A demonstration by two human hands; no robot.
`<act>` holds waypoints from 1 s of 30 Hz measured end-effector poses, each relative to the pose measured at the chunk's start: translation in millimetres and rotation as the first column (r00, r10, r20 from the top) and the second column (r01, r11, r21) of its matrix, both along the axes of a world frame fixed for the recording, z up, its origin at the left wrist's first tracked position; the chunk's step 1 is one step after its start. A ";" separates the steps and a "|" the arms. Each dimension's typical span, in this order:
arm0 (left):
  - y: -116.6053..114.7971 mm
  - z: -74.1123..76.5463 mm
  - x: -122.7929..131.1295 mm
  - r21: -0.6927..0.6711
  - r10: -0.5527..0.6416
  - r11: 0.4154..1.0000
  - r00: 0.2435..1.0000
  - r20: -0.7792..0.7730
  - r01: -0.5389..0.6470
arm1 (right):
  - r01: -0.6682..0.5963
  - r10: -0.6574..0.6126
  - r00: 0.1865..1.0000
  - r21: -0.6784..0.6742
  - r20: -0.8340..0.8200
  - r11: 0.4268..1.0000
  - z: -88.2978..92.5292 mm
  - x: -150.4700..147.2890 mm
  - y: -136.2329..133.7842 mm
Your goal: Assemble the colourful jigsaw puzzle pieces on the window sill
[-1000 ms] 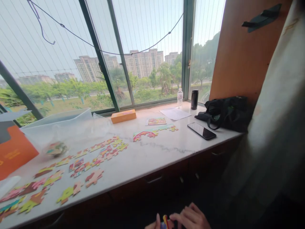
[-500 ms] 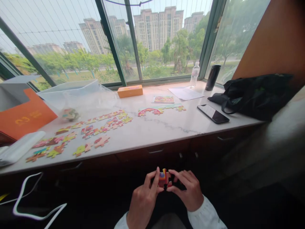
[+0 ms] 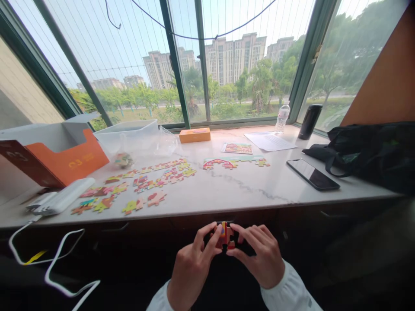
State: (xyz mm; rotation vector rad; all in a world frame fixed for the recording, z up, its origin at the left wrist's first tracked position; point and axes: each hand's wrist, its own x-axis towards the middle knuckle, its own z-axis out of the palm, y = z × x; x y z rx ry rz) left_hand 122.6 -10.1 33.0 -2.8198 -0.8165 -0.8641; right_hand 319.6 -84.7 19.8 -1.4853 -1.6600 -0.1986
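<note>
Left hand (image 3: 191, 263) and right hand (image 3: 261, 249) pinch red-and-yellow jigsaw section (image 3: 225, 230)

Fingertips, narrowed on its opposite sides, hold it before the white grey-veined counter (image 3: 194, 198); the step looks like fitting knobbed edges; the next move probably needs alignment and even pressure; beyond lie multicoloured jigsaw pieces (image 3: 156, 198) and a red-arched jigsaw strip (image 3: 218, 163).

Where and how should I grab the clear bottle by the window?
Probably around the middle of the clear bottle, coming from the front left: it stands upright and narrow, with the window frame behind and the black tumbler to its right.
</note>
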 end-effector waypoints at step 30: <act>179.9 75.0 65.6 -0.089 0.205 0.967 0.932 -0.300 -0.241 | -0.072 0.143 0.967 -0.310 0.213 0.948 59.5 63.5 229.4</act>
